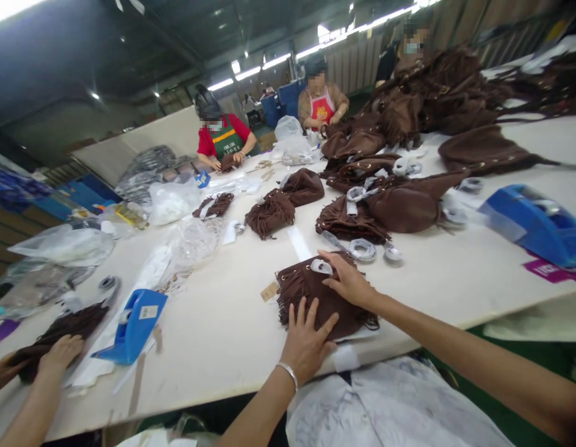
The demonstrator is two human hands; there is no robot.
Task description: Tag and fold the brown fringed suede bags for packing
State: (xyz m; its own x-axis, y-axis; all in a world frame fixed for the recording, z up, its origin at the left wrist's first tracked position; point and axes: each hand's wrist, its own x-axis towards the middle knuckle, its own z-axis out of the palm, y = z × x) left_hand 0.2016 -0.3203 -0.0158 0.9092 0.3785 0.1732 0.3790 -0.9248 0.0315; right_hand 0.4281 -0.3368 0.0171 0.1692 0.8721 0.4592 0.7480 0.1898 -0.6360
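Observation:
A dark brown fringed bag (350, 323) lies flat at the front edge of the table, with metal eyelets along its upper part. My left hand (309, 338) rests on its lower front, fingers spread over the fringe and leather. At its upper right, my right hand (348, 279) touches the bag with thumb and fingers apart. Close by those fingertips sits a coil in white wrapping (321, 266). A tan paper tag (269, 292) sticks out from the bag's left side. White sheet material shows beneath its lower edge.
Blue tape dispensers stand left (136, 326) and right (537, 223). Several brown bags (271, 214) lie farther back, with a large bag pile (441, 93) at right. A co-worker's hands (59, 357) hold a fringed bag at far left. Other people work across the table (232, 372).

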